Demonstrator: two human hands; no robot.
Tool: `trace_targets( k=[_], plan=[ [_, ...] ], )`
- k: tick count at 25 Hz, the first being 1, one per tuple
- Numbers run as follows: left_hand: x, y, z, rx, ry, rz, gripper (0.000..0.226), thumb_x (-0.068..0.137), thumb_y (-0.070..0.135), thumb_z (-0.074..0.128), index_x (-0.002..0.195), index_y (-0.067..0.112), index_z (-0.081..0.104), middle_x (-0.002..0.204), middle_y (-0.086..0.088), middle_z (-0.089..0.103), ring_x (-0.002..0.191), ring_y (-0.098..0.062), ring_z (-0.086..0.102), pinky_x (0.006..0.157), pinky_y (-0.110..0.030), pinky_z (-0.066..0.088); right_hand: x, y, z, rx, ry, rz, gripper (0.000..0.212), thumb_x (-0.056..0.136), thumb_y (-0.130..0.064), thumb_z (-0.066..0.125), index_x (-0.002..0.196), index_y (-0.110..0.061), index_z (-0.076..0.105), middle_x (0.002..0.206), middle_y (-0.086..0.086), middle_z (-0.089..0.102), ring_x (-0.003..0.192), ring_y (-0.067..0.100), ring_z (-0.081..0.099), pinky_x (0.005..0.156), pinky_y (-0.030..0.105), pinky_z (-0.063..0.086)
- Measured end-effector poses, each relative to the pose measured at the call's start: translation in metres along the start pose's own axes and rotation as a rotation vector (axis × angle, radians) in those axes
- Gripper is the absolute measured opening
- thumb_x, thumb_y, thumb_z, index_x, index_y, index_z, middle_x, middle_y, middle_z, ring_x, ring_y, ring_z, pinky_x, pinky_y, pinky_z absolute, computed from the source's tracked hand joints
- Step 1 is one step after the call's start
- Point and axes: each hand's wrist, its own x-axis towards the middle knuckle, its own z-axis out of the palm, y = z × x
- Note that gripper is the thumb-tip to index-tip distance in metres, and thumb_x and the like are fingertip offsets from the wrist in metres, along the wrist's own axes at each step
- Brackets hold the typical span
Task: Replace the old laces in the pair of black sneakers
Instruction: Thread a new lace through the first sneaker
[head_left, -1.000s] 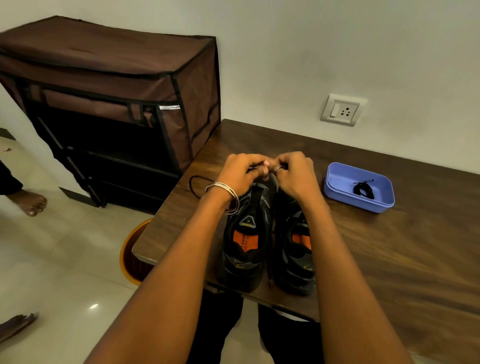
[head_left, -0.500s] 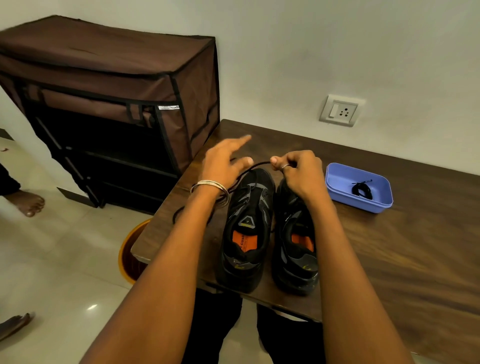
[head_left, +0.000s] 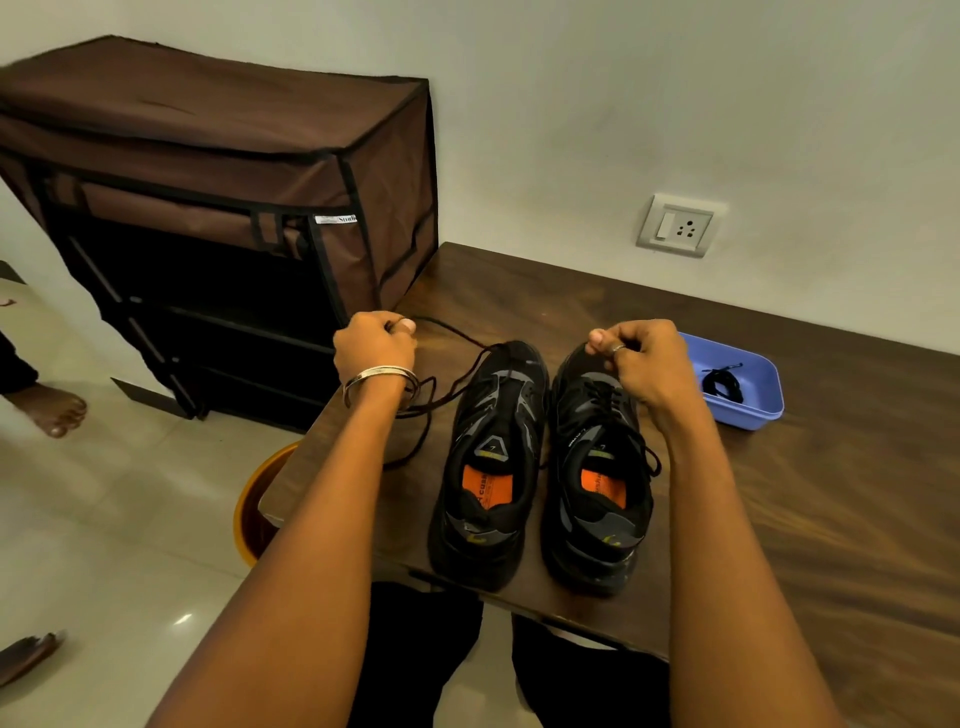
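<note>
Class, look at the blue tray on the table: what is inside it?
Inside the blue tray lies one small bundled black lace. The near wall hides part of the tray's floor.

Hands split and the lace comes out of the left shoe!

The left hand (head_left: 375, 347), a second ago knuckle to knuckle with the right hand (head_left: 640, 358) over the toes, has swung out to centre-left of the frame, fist curled round the lace (head_left: 451, 395). The lace now stretches from that fist to the left shoe's (head_left: 493, 457) toe and loops down past the wrist on the table. The right hand has drifted right, over the right shoe's (head_left: 597, 478) toe, thumb and fingers pinched.
</note>
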Motion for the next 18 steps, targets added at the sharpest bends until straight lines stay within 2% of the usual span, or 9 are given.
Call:
trace_targets(
  k=[3,4,5,7,8,10,12,15,18],
  plan=[
    [-0.012,0.013,0.005,-0.118,-0.212,0.230,0.012,0.089,0.026,0.065,0.094,0.023,0.076,0.067,0.006,0.071,0.074,0.000,0.064,0.081,-0.020,0.049,-0.001,-0.012,0.018,0.007,-0.036,-0.047,0.010,0.093,-0.024,0.068,0.087,-0.017,0.072,0.079,-0.001,0.068,0.073,0.011,0.060,0.073,0.029,0.052],
    [-0.017,0.020,0.005,-0.149,-0.291,0.325,0.012,0.089,0.022,0.066,0.095,0.022,0.076,0.066,0.006,0.071,0.070,0.004,0.063,0.079,-0.013,0.047,-0.002,-0.019,0.025,-0.009,-0.073,-0.073,0.011,0.091,-0.021,0.070,0.101,-0.017,0.072,0.092,0.000,0.069,0.082,0.012,0.062,0.078,0.027,0.052],
    [-0.022,0.027,0.003,-0.161,-0.379,0.411,0.014,0.090,0.018,0.065,0.097,0.022,0.076,0.066,0.005,0.071,0.065,0.007,0.062,0.072,-0.007,0.045,-0.002,-0.025,0.033,-0.045,-0.109,-0.104,0.029,0.089,-0.019,0.072,0.117,-0.018,0.068,0.108,0.001,0.068,0.095,0.013,0.061,0.088,0.027,0.051],
    [-0.025,0.034,0.002,-0.202,-0.513,0.535,0.018,0.090,0.013,0.065,0.098,0.025,0.076,0.068,0.003,0.071,0.064,0.001,0.064,0.070,-0.008,0.047,-0.002,-0.032,0.046,-0.125,-0.169,-0.183,0.049,0.087,-0.022,0.074,0.133,-0.025,0.058,0.130,0.000,0.062,0.119,0.019,0.055,0.104,0.041,0.044],
    [-0.024,0.037,0.002,-0.252,-0.532,0.560,0.019,0.089,0.012,0.065,0.097,0.025,0.076,0.069,0.003,0.071,0.068,-0.005,0.066,0.074,-0.015,0.051,-0.001,-0.033,0.052,-0.143,-0.181,-0.204,0.042,0.087,-0.026,0.073,0.128,-0.030,0.062,0.128,-0.002,0.064,0.122,0.021,0.055,0.105,0.048,0.042],
    [-0.021,0.035,0.002,-0.401,-0.487,0.483,0.018,0.090,0.011,0.064,0.095,0.024,0.075,0.066,0.003,0.070,0.070,-0.011,0.067,0.082,-0.024,0.053,0.002,-0.028,0.052,-0.087,-0.184,-0.164,0.009,0.090,-0.030,0.069,0.098,-0.030,0.073,0.100,-0.004,0.073,0.104,0.022,0.064,0.096,0.051,0.046],
    [-0.015,0.029,0.001,-0.527,-0.333,0.298,0.014,0.090,0.012,0.064,0.094,0.019,0.075,0.061,0.004,0.068,0.070,-0.004,0.066,0.083,-0.018,0.049,-0.001,-0.025,0.044,0.149,-0.213,-0.070,0.015,0.095,-0.021,0.064,0.085,-0.019,0.074,0.075,0.000,0.070,0.070,0.015,0.064,0.073,0.036,0.053],
    [-0.009,0.017,-0.004,-0.513,-0.204,0.143,0.013,0.090,0.013,0.064,0.097,0.011,0.075,0.067,0.002,0.070,0.068,0.003,0.066,0.077,-0.006,0.046,-0.006,-0.024,0.025,0.347,-0.231,-0.056,0.021,0.100,-0.016,0.055,0.097,-0.005,0.072,0.059,0.001,0.056,0.045,0.010,0.043,0.045,0.022,0.039],
    [-0.010,0.011,-0.003,-0.450,-0.247,0.139,0.012,0.089,0.013,0.066,0.089,0.021,0.074,0.072,0.002,0.073,0.075,-0.004,0.070,0.091,-0.020,0.050,-0.006,-0.025,0.022,0.464,-0.239,-0.045,0.017,0.100,-0.015,0.055,0.107,-0.009,0.070,0.064,0.003,0.057,0.046,0.009,0.039,0.044,0.022,0.036]
  ],
)
